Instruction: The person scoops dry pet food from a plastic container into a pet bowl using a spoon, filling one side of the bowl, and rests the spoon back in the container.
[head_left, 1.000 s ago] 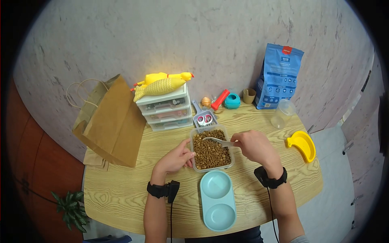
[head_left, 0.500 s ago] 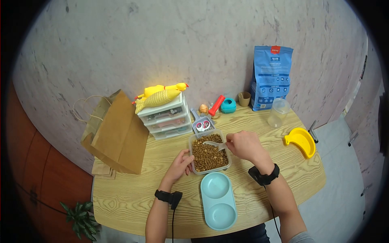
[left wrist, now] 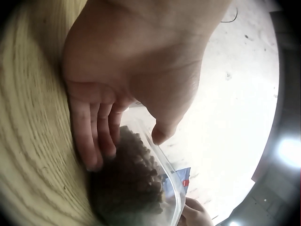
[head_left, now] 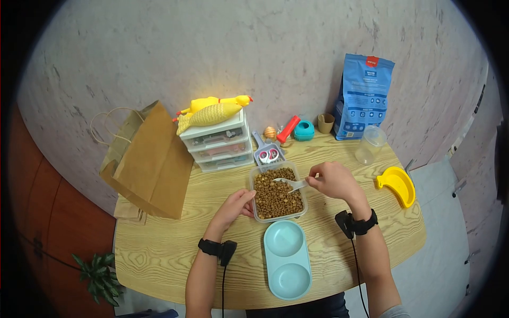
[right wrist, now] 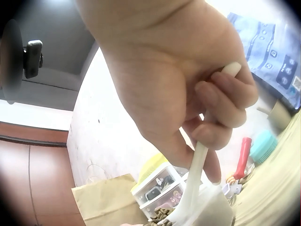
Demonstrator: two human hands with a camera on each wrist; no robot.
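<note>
Our right hand (head_left: pixel 333 180) pinches one white spoon (head_left: pixel 289 184), dipped into one clear tub (head_left: pixel 277 193) of brown kibble; our left hand (head_left: pixel 236 204), fingers relaxed, touches the tub's side. One two-bowl dish (head_left: pixel 287 259) sits just before the tub.

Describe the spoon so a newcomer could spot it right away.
Start at the wooden table and find the clear tub of brown kibble at its centre, just beyond the pale blue double bowl. The spoon lies across the tub's right rim, bowl end over the kibble, handle pinched in the right hand. It is the only white thing there.
</note>
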